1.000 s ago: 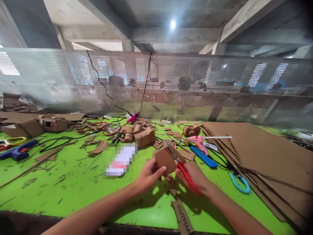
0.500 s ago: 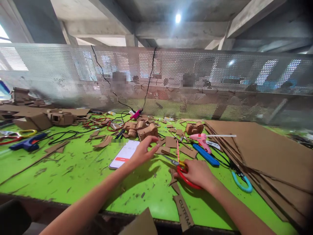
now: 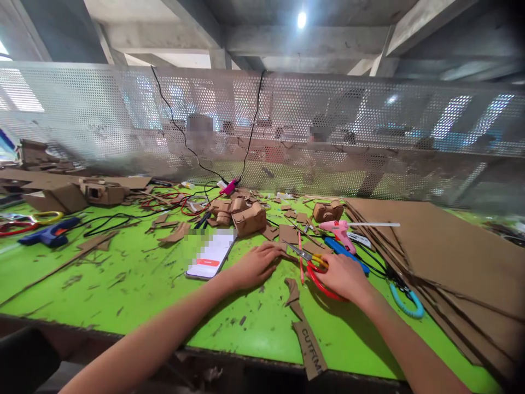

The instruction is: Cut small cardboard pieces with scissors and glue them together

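Observation:
My right hand [image 3: 342,276] is closed round the handles of scissors [image 3: 305,255] with red and yellow grips. Their blades point up and to the left, close to my left hand [image 3: 258,266]. That hand rests low over the green table, its fingertips closed on the end of a small cardboard piece [image 3: 291,256]. A pink pencil-like stick [image 3: 301,257] stretches under the scissors. Just beyond the fingers lies a square cardboard scrap [image 3: 289,234]. Left of my left hand is a phone [image 3: 213,254] with a lit screen.
Cardboard camera models [image 3: 249,219] stand behind the hands. To the right are a pink glue gun [image 3: 339,232], a blue-handled tool [image 3: 344,253] and stacked cardboard sheets [image 3: 447,257]. A blue glue gun [image 3: 49,232] lies left. A printed cardboard strip [image 3: 310,350] overlaps the front edge.
My left hand has come down and right, from open above the table to the small cardboard piece. The scissors have shifted slightly right and up. A cardboard piece at the bottom edge has left view.

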Demonstrator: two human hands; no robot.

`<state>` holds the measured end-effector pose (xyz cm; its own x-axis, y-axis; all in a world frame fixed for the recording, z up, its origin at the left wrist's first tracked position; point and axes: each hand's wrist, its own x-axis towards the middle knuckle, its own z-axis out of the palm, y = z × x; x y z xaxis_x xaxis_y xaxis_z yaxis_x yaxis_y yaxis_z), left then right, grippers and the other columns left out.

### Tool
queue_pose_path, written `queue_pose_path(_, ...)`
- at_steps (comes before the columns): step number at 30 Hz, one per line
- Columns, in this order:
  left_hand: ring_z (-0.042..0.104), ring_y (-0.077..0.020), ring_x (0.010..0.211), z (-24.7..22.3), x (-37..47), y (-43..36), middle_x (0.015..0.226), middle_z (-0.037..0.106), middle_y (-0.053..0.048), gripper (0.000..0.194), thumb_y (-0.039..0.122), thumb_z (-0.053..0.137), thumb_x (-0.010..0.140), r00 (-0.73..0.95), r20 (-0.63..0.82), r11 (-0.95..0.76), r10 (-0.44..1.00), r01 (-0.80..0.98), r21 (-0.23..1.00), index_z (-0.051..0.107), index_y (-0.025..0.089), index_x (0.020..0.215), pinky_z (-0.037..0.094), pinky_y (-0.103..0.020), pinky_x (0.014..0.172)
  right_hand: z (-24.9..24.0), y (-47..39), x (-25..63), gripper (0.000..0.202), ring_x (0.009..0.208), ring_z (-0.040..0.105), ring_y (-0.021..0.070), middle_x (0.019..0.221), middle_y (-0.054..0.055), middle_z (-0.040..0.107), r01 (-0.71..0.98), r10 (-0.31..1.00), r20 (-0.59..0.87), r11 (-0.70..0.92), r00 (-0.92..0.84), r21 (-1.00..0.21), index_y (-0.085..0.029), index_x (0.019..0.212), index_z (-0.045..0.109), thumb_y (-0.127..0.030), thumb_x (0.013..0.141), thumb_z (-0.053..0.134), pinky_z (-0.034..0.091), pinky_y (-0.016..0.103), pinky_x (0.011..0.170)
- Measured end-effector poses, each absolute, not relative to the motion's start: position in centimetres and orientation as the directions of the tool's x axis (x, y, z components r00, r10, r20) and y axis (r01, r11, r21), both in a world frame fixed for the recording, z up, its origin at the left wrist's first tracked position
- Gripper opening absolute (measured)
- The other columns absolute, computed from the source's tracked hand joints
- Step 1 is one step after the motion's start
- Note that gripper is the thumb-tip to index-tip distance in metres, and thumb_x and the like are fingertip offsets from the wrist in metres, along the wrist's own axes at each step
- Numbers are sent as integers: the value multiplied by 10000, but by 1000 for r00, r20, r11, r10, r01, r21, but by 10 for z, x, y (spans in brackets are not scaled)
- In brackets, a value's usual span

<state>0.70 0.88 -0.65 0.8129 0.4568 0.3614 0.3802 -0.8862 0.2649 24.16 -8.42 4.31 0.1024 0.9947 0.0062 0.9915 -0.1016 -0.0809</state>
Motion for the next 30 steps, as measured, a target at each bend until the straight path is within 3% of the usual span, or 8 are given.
queue_pose_path(2,489,-256,1209,-8,9,9,1240,601,-109,314,218,427,920,817,344,-883,464,395,253,544,203,1211,389,-417,979,46,-86,245,336,795,667,302,876,126,723,996,996,-56,-76,72,-56,-199,859,691,-481,818,514,375,315,575)
queue_pose_path(7,588,-221,946,-5,12,8,955,671,-68,191,264,437,927,772,297,-827,562,531,186,613,194,956,409,-352,820,52,-93,253,207,812,667,291,863,96,727,999,995,-98,-24,28,48,-208,833,697,-368,770,581,357,301,591)
queue_pose_path(13,597,-202,842,-6,8,10,962,642,-65,153,206,447,897,730,317,-795,605,575,194,569,187,988,428,-305,714,61,-96,260,257,789,654,247,853,48,720,995,999,-43,-28,24,-98,-232,826,685,-471,766,612,347,276,568)
queue_pose_path(17,602,-185,840,-5,5,14,1006,622,-71,229,84,486,805,662,378,-762,647,558,328,569,176,998,457,-292,723,67,-93,264,302,700,645,197,793,6,716,961,968,180,-129,175,-245,-256,825,657,-508,860,493,348,261,544)
queue_pose_path(20,597,-181,839,-4,6,15,935,626,-65,163,101,509,794,578,456,-734,676,478,482,582,161,927,472,-302,751,63,-89,265,284,700,649,204,756,2,714,957,947,239,-157,216,-242,-259,798,661,-489,861,508,357,264,550)
queue_pose_path(23,607,-175,807,-5,9,16,880,649,-54,151,124,557,767,440,419,-591,794,399,701,580,160,913,486,-303,729,55,-76,262,221,822,659,228,867,28,728,974,955,227,-153,189,-164,-248,881,670,-387,886,498,386,279,593)
queue_pose_path(26,634,-176,825,-6,10,20,905,669,-58,236,141,610,727,360,294,-392,886,237,889,566,165,958,504,-298,713,53,-45,260,209,1016,621,245,1058,72,704,986,976,154,-142,154,-88,-206,1014,658,-275,890,505,430,302,741)
queue_pose_path(30,663,-179,813,-4,6,27,998,691,-92,244,210,638,736,330,167,-182,929,15,983,548,169,959,515,-294,663,56,13,256,203,1014,625,223,1070,104,681,975,972,93,-213,218,-60,-178,1056,651,-228,913,515,456,322,835)
